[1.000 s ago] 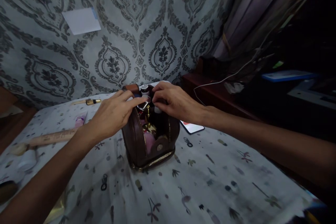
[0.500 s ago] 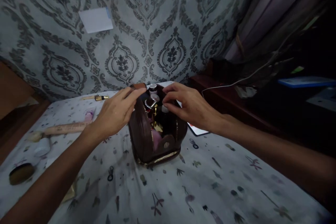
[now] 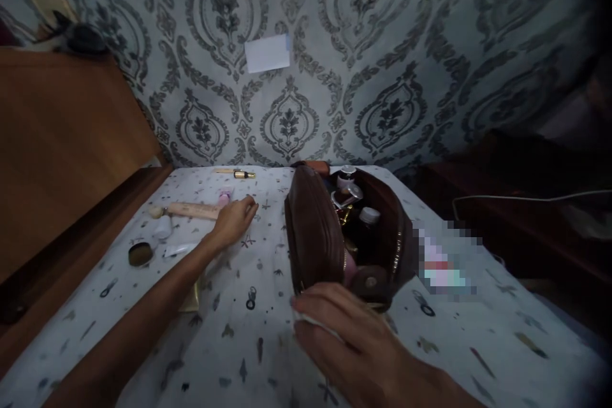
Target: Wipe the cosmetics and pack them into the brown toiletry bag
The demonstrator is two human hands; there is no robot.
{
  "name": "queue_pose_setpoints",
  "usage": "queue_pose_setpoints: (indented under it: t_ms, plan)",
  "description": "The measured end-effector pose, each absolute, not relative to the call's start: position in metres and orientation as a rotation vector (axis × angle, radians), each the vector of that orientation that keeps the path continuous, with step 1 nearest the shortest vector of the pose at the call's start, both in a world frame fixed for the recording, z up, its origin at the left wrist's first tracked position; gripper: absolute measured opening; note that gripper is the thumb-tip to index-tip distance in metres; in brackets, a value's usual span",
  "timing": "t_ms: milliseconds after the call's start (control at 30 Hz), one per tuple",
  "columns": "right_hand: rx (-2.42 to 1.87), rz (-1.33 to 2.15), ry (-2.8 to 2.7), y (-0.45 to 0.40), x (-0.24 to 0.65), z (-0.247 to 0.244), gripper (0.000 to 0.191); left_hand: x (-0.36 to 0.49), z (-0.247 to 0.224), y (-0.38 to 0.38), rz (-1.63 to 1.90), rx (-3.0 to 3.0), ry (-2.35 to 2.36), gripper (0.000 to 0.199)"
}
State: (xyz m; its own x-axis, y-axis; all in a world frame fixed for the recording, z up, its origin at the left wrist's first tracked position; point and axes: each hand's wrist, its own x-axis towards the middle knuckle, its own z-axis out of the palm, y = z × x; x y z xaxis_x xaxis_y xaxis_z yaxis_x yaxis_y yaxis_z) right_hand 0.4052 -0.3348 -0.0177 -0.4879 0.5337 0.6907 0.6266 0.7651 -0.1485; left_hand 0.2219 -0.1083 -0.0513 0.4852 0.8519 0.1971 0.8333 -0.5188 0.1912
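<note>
A dark brown zip-up bag (image 3: 313, 223) stands unzipped on the bed, packed with small items. Inside I can make out a bottle with a whitish cap (image 3: 369, 215), a silver-rimmed container (image 3: 348, 194) and another capped bottle (image 3: 347, 173). My left hand (image 3: 234, 220) is left of the bag, beside a pink tube (image 3: 224, 196) and a pale wooden-looking stick (image 3: 194, 210); its fingers are bent together, and whatever they may hold is hidden. My right hand (image 3: 342, 331) hovers at the bag's near side, fingers apart, with white showing between them.
On the patterned sheet (image 3: 268, 363) at left lie a white jar (image 3: 163, 227), a dark round lid (image 3: 140, 254), a white tube (image 3: 180, 248) and a gold-and-black tube (image 3: 244, 174). Wooden furniture (image 3: 71, 159) borders the left side. A wallpapered wall (image 3: 325, 89) stands behind.
My left hand has left the bag and moved left toward the loose items. My right hand has drawn back from the bag's mouth to its near side. The view has turned left.
</note>
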Motion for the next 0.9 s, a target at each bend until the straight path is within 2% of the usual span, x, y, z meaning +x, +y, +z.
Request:
queue_pose_setpoints:
  t_ms: [167,400,633,900]
  plan:
    - [-0.879,0.257,-2.183,-0.315,0.366,-0.058,0.015,0.212,-0.075,-0.110,0.352,2.622,1.576,0.024]
    - [-1.156,0.972,-1.618,-0.273,0.319,-0.098,0.013,0.224,-0.066,-0.066,0.335,2.725,1.603,0.028]
    - [-1.204,0.941,-1.594,-0.270,0.313,-0.115,0.016,0.241,-0.063,0.015,0.314,2.846,1.694,0.037]
    - [-1.224,0.901,-1.578,-0.272,0.313,-0.112,0.018,0.246,-0.072,0.044,0.240,2.947,1.594,0.038]
